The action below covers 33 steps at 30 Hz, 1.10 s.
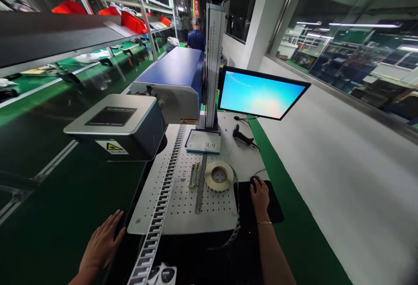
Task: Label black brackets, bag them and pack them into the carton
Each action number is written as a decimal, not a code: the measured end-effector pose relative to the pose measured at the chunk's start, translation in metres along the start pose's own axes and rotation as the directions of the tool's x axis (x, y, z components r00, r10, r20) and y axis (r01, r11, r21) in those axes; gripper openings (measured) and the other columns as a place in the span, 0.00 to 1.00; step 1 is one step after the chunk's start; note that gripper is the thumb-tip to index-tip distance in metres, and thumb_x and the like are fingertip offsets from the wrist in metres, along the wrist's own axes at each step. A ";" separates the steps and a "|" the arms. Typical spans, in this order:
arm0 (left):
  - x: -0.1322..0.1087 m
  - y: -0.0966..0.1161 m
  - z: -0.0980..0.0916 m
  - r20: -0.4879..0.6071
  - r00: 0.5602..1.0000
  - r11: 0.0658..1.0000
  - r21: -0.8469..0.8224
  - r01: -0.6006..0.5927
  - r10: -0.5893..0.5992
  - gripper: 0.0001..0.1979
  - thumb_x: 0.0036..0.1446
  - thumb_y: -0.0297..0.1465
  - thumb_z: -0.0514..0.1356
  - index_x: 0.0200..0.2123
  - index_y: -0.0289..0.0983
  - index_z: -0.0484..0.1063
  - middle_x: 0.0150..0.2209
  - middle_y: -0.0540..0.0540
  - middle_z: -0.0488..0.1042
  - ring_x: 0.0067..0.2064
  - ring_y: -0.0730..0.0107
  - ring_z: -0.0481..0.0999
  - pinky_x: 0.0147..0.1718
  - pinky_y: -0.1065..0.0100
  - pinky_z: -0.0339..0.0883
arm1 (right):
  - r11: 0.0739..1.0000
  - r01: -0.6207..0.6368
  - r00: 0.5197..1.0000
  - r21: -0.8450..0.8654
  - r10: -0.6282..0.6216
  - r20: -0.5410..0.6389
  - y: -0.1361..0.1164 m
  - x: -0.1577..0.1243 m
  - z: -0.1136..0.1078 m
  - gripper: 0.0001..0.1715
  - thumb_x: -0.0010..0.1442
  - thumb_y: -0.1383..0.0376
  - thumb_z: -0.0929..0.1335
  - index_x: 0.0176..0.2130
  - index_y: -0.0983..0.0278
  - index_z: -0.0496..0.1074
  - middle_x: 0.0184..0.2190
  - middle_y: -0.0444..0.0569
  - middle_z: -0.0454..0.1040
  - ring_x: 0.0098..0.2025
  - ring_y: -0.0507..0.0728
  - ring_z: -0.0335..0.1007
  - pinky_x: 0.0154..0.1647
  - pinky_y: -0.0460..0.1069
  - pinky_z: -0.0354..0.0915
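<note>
My right hand [260,196] rests over a black computer mouse [254,179] at the top of a dark mouse pad [276,209]. Most of the mouse is hidden under the fingers. At the lower left, my left hand [103,238] lies flat with fingers stretched out, beside the dark edge of the workstation, holding nothing. Between the hands is a perforated metal plate [183,219]. On it sit a roll of label tape [209,176] with its loose end trailing towards me, a steel ruler [200,198] and a small metal fixture [194,175].
A laser-marking head [130,130] overhangs the plate's left side, its blue body [173,69] behind. A lit monitor [261,93], barcode scanner [242,135] and shallow tray [204,140] stand farther back. A long cut-out strip [166,185] runs towards me. A person [196,37] is in the distance.
</note>
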<state>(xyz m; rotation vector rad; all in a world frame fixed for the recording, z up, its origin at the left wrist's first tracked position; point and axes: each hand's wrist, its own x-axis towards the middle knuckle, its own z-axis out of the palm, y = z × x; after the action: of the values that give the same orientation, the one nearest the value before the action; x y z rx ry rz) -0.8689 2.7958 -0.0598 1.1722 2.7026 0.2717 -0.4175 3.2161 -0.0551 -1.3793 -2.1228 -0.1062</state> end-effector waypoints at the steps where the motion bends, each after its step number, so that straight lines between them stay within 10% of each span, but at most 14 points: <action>1: 0.000 0.000 0.000 -0.002 1.000 1.000 -0.006 0.001 -0.001 0.38 0.58 0.46 0.43 0.65 0.30 0.58 0.67 0.38 0.57 0.68 0.50 0.55 0.64 0.48 0.52 | 1.000 0.001 1.000 0.002 -0.001 0.001 0.000 0.000 0.000 0.26 0.68 0.54 0.57 0.54 0.64 0.73 0.56 0.61 0.69 0.55 0.67 0.64 0.41 0.56 0.72; 33: -0.002 0.008 -0.008 0.006 1.000 1.000 -0.011 0.006 -0.005 0.36 0.58 0.44 0.43 0.66 0.32 0.57 0.68 0.39 0.56 0.68 0.50 0.55 0.64 0.47 0.52 | 0.997 0.059 0.998 0.051 -0.058 -0.010 0.000 0.003 0.001 0.26 0.68 0.52 0.57 0.54 0.61 0.72 0.56 0.59 0.68 0.56 0.66 0.64 0.44 0.57 0.71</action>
<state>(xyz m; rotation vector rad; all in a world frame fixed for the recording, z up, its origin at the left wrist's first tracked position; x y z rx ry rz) -0.8637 2.7991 -0.0501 1.1605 2.6954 0.2816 -0.4191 3.2188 -0.0547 -1.2854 -2.1443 -0.0799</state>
